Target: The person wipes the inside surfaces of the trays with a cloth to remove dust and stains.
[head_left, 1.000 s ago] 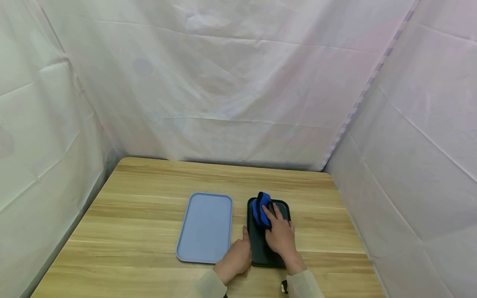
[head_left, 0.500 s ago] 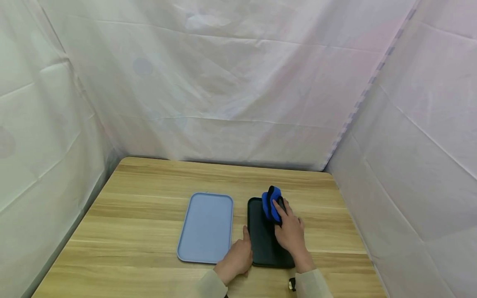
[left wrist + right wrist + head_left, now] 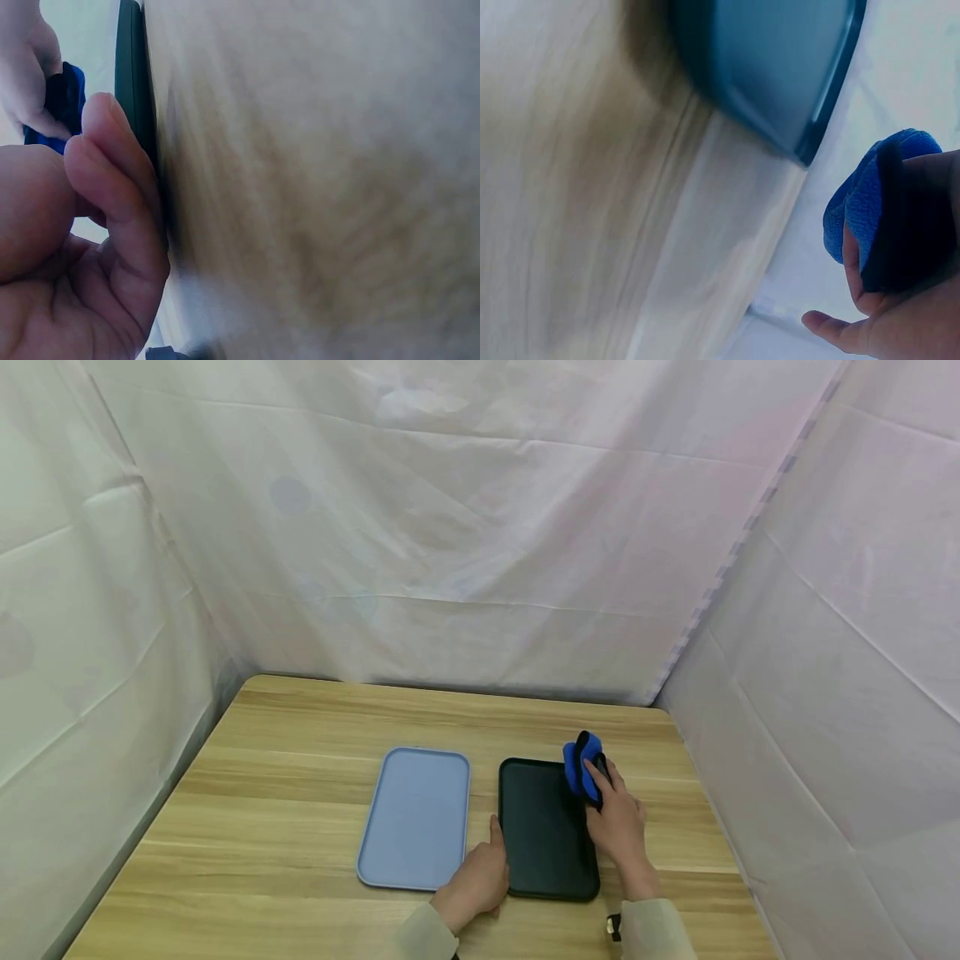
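Observation:
A folded blue cloth [image 3: 582, 768] with black edging sits in the grip of my right hand [image 3: 618, 822], at the upper right corner of a dark green tray [image 3: 547, 835]. In the right wrist view, fingers wrap the blue cloth [image 3: 855, 206], and the tray's corner [image 3: 780, 112] shows apart from it. My left hand [image 3: 480, 877] rests by the tray's left edge, its index finger straight along the rim. In the left wrist view its other fingers [image 3: 124, 202] are curled beside the tray's side [image 3: 133, 75]; their exact contact with it is hidden.
A light blue tray [image 3: 416, 818] lies left of the dark one, with a narrow gap between them. Both stand on a wood-grain table [image 3: 285, 793]. White fabric walls [image 3: 450, 527] enclose the table at the back and sides.
My right hand has moved to the right with the blue cloth, from the middle of the dark tray to its right edge. My left hand has stayed in place.

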### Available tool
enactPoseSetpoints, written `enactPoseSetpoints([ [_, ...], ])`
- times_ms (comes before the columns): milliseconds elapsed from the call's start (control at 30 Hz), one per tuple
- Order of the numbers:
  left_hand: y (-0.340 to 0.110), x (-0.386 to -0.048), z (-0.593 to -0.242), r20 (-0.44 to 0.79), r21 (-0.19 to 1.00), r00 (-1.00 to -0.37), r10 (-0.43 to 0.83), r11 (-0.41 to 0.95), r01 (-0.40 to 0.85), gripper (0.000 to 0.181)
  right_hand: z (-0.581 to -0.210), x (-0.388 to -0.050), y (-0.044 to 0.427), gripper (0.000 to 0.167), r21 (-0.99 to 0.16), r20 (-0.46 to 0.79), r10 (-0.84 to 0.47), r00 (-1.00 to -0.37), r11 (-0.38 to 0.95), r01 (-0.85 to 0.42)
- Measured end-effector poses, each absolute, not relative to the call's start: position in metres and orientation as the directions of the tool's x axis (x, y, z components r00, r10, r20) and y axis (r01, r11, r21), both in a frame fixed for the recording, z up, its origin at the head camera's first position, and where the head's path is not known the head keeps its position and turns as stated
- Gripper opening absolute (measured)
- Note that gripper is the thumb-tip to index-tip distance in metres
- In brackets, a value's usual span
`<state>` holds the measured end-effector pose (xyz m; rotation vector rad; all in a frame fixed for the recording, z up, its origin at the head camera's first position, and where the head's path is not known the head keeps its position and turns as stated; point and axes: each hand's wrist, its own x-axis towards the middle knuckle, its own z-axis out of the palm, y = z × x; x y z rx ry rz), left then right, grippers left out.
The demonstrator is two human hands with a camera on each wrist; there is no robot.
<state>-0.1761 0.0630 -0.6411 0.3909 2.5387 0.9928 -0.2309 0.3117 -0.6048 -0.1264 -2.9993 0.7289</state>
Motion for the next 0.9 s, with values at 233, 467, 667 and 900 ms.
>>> enactPoseSetpoints([
  [233,0.063,-0.177,-0.644,-0.252,0.714,-0.885,0.391,0.692,0.102,0.081,-0.611,-0.232,0.331,0.076,-0.433,0.002,0.121,-0.993,0.895,0.108],
  [467,0.064,-0.177,-0.643,-0.259,0.714,-0.884,0.389,0.694,0.096,0.081,-0.621,-0.233,0.345,0.077,-0.423,-0.024,0.132,-0.991,0.897,0.13],
  [667,0.063,-0.177,-0.643,-0.257,0.722,-0.882,0.396,0.685,0.098,0.081,-0.624,-0.234,0.351,0.075,-0.409,-0.066,0.143,-0.987,0.899,0.158],
  [900,0.063,-0.177,-0.643,-0.249,0.701,-0.885,0.394,0.704,0.116,0.08,-0.628,-0.234,0.356,0.075,-0.394,-0.068,0.142,-0.987,0.905,0.158],
])
